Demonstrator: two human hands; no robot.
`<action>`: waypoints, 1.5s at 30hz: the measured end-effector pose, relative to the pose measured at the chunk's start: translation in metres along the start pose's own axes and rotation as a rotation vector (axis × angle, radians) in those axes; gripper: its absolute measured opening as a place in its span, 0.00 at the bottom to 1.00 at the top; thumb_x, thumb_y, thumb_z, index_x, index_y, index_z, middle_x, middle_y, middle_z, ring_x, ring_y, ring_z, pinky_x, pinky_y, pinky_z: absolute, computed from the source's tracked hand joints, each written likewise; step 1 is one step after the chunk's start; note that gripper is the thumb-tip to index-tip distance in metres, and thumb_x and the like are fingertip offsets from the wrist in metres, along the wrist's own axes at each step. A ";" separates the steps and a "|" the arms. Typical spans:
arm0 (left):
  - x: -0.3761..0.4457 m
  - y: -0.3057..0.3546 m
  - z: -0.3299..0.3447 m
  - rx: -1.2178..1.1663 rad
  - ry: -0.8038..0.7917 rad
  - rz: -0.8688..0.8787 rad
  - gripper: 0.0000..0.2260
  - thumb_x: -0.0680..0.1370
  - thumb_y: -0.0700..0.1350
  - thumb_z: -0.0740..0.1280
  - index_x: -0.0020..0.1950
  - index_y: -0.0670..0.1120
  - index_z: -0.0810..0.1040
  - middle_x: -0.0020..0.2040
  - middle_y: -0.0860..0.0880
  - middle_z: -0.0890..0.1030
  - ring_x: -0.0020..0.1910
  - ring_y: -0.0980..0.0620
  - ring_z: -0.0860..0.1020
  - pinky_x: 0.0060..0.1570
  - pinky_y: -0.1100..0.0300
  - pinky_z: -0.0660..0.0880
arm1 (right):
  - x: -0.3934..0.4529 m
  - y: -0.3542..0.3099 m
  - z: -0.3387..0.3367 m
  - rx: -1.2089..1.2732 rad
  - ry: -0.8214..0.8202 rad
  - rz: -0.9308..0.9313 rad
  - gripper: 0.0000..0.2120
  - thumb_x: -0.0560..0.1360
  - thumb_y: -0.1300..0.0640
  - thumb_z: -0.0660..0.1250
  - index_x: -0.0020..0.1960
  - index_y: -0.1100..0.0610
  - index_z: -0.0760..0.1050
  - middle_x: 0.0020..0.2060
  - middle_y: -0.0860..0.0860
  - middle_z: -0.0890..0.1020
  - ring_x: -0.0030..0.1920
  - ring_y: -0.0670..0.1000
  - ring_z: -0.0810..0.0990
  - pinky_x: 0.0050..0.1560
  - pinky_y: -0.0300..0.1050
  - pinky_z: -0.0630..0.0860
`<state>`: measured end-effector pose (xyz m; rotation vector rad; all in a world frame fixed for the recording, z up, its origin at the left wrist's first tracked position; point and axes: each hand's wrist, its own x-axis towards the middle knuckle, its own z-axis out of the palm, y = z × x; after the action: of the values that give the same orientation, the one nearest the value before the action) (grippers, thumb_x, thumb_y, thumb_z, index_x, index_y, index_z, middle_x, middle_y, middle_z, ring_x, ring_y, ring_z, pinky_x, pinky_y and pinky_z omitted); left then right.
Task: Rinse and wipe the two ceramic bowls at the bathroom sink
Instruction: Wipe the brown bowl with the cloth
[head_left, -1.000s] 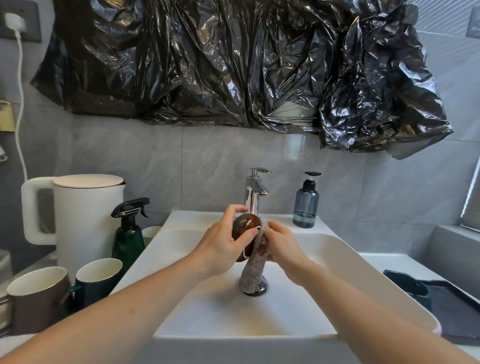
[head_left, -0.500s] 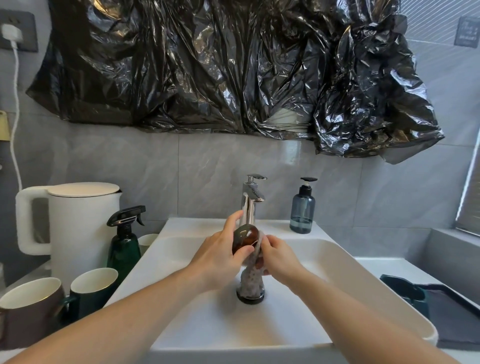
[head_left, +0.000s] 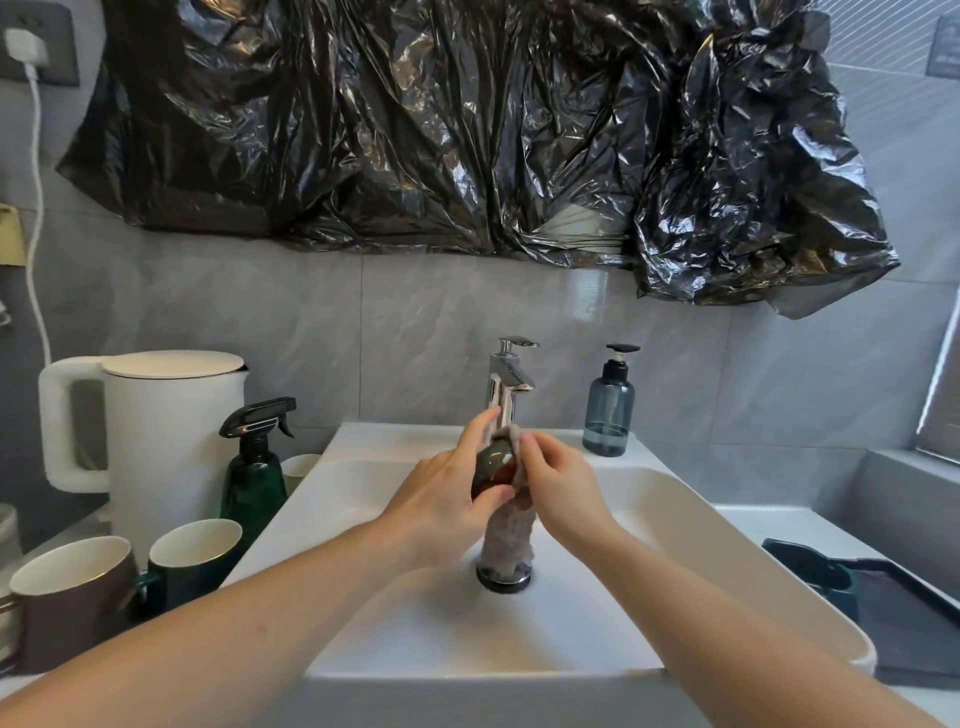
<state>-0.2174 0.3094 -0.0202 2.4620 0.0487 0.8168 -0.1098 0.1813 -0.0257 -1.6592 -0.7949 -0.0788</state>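
A small dark brown ceramic bowl (head_left: 493, 465) is held upright on its edge over the white sink (head_left: 701, 525), just below the chrome tap (head_left: 506, 384). My left hand (head_left: 447, 499) grips the bowl by its rim, thumb below and fingers above. My right hand (head_left: 558, 488) pinches a speckled grey cloth (head_left: 506, 540) against the bowl's right side; the cloth wraps over the top of the bowl and hangs down to the drain (head_left: 504, 577). No water runs from the tap. A second bowl is not clearly visible.
Left of the sink stand a white kettle (head_left: 171, 431), a green spray bottle (head_left: 254, 467), a brown mug (head_left: 67, 597) and a green mug (head_left: 195, 553). A blue soap dispenser (head_left: 609, 410) sits behind the basin. A dark tray (head_left: 909, 613) lies at the right.
The cloth has moved up over the top of the bowl, and my right hand has shifted slightly along the bowl's edge. Both hands stay over the drain.
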 end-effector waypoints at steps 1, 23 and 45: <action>-0.001 0.002 0.001 0.028 -0.016 0.029 0.38 0.81 0.52 0.70 0.83 0.63 0.49 0.56 0.54 0.83 0.56 0.43 0.80 0.54 0.52 0.73 | 0.003 0.005 -0.002 0.002 -0.017 0.084 0.19 0.86 0.46 0.55 0.53 0.50 0.84 0.44 0.53 0.87 0.45 0.48 0.85 0.54 0.55 0.82; 0.005 -0.010 0.011 -0.176 0.037 -0.006 0.11 0.70 0.44 0.77 0.48 0.55 0.81 0.42 0.55 0.85 0.43 0.51 0.81 0.47 0.52 0.79 | 0.003 0.000 0.001 0.289 -0.030 0.148 0.10 0.82 0.52 0.65 0.61 0.50 0.80 0.54 0.50 0.86 0.58 0.50 0.83 0.63 0.50 0.79; 0.006 -0.016 0.005 -0.098 -0.022 0.091 0.12 0.72 0.35 0.74 0.49 0.51 0.80 0.44 0.53 0.83 0.46 0.51 0.78 0.53 0.53 0.76 | 0.004 -0.004 -0.005 0.500 -0.148 0.336 0.21 0.86 0.43 0.54 0.63 0.55 0.78 0.56 0.61 0.85 0.60 0.62 0.84 0.62 0.62 0.81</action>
<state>-0.2077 0.3219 -0.0279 2.3947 -0.1100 0.8109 -0.1068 0.1785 -0.0189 -1.3046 -0.5743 0.4495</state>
